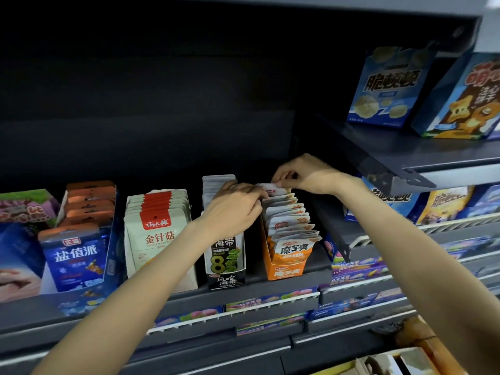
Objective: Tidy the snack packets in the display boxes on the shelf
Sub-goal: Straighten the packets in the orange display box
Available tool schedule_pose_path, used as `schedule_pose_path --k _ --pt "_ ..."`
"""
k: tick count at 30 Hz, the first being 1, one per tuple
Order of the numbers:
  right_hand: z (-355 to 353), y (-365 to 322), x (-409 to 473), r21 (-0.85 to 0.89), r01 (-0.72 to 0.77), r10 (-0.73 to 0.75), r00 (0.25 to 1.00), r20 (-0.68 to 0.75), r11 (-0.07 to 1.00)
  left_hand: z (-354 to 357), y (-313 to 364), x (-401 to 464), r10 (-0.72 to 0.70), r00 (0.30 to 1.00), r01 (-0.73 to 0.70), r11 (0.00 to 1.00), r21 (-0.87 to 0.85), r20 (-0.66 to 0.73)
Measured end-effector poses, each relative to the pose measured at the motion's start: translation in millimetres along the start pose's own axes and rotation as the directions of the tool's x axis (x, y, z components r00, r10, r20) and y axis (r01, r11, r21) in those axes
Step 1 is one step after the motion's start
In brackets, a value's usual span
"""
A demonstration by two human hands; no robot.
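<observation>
Roughly midway, I would judge: both hands work at the back of the orange box, which stands near the right end of the shelf with its front at the front edge. Left hand reaches over the black box just beside it, fingers curled together and pinching the left end of the rearmost packet; right hand pinches the same packet's top edge between thumb and fingertips. That packet sits at the back of the orange box, raised a little above the row. Its row leans forward in an uneven fan, so it looks unfinished. Packets in the black box, as far as the arm lets them show, stand straight. Farther left, the cream packets stand in an even file, and the blue box near the left end holds a stepped but orderly row. Whether those were tidied already or await attention cannot be told.
</observation>
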State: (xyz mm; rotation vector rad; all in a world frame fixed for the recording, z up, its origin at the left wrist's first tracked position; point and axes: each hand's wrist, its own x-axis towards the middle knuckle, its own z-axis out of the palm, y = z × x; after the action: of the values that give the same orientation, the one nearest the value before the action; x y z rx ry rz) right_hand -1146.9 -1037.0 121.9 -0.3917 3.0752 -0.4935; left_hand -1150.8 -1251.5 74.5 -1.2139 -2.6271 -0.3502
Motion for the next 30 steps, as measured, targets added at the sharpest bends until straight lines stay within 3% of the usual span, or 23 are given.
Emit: schedule_pose_path --k 6,16,21,25,30 --pt "15 -3 17 -0.252 0.006 0.011 0.998 0.069 0.968 -1 4 -3 0.002 0.999 -0.002 1.0 -0.007 0.048" --pt "12 -5 30 -0.224 0.008 0.005 0.998 0.055 0.975 0 -2 -12 0.008 1.0 -0.007 0.998 -0.059 0.023" --pt "17 -5 33 -0.453 -0.052 -0.014 0.99 -0.141 0.89 0 -6 -12 0.045 0.998 -0.046 0.998 -0.037 -0.039" --pt "18 -1 33 -0.321 -0.183 0.111 0.967 -0.23 0.929 0 -7 -10 0.039 0.997 -0.041 0.998 -0.037 -0.069" --pt "16 4 22 -0.009 -0.169 0.163 0.961 -0.222 0.985 -3 -16 5 0.012 0.996 -0.013 1.0 -0.002 -0.089"
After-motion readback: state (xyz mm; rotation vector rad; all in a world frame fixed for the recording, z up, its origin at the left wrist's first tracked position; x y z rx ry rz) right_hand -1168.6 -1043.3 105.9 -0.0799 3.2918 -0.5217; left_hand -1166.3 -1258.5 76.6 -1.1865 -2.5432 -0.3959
